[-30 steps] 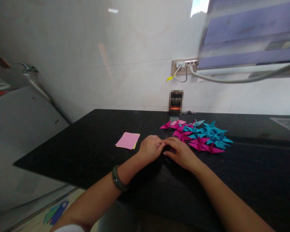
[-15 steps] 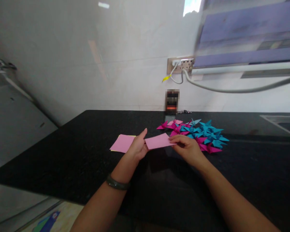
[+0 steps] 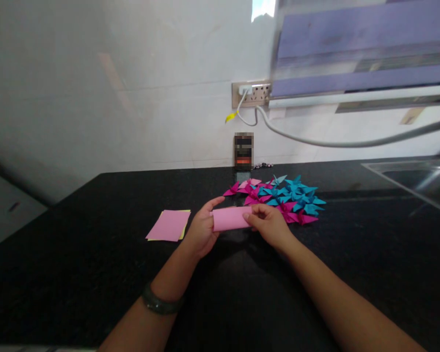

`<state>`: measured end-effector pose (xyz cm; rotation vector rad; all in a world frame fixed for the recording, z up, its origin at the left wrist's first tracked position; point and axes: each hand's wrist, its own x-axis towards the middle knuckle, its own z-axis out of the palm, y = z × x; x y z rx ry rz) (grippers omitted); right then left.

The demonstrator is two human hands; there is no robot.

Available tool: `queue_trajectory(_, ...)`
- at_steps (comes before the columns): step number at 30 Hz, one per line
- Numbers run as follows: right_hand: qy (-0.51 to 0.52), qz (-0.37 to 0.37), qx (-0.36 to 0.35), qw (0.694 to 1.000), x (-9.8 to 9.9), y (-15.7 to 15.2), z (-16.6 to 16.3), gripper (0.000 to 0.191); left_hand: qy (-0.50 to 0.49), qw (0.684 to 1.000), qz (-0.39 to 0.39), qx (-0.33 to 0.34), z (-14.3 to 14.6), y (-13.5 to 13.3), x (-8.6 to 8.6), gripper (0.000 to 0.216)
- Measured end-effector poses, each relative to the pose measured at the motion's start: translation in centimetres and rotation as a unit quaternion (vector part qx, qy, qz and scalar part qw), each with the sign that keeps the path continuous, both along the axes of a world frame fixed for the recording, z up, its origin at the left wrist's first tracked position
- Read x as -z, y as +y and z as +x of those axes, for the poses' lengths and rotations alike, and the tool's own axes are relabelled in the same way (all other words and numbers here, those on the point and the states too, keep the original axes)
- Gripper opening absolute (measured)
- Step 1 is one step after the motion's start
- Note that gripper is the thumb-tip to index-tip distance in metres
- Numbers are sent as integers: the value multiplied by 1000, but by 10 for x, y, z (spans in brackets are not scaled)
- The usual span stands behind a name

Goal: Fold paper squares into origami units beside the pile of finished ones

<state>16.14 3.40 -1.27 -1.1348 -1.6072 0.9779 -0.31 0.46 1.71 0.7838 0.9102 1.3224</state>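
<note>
In front of me a sheet of pink origami paper (image 3: 230, 219) is up in both hands, doubled over into a wide strip. My left hand (image 3: 204, 229) holds its left end, with the thumb raised clear and the other fingers partly hidden behind the paper. At the right end, my right hand (image 3: 269, 222) pinches the strip between thumb and fingers. A stack of pink and yellow paper squares (image 3: 168, 226) lies on the black countertop to the left of my hands. Just beyond my right hand spreads a pile of folded paper cranes (image 3: 295, 195), blue and magenta with a few paler ones.
A pixelated phone-like object (image 3: 244, 151) stands against the white wall on a small grey base, a beaded strand (image 3: 264, 165) beside it. Above is a power socket (image 3: 251, 93) with a plug and cables. A sink edge (image 3: 407, 188) shows at the right of the countertop (image 3: 95, 274).
The pink paper has turned from a tilted, flatter sheet to a doubled strip facing me. My right thumb now lies on its front. The whole view has swung to the right.
</note>
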Motion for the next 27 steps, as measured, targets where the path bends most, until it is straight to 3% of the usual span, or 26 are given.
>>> queue_trajectory(2,26,-42,0,999,-1,0,0,18,2,1000,1,8,1,-1,0,42)
queue_trajectory(4,25,-31,0,999,-3,-2,0,15,24,1000,-1,17,-1,0,1,39)
queue_trajectory(7,-11,10,-10,1000,-7,-6,2,11,157,987,17,38,-8,1,2,46)
queue_trajectory(10,-25,23,-36,999,-9,-9,1,9,365,926,47,81,-12,0,2,35)
queue_trajectory(13,12,10,-37,999,-10,-10,-1,10,469,875,80,96,-10,-2,1,29)
queue_trajectory(17,112,-56,-40,991,-11,-8,-5,29,499,858,104,59,-7,-4,1,29)
queue_trajectory(20,90,-90,-52,991,-11,-7,-4,24,499,857,114,58,-6,-4,3,29)
queue_trajectory(27,58,-71,-52,994,-11,-8,-2,23,513,849,113,56,-3,-5,4,29)
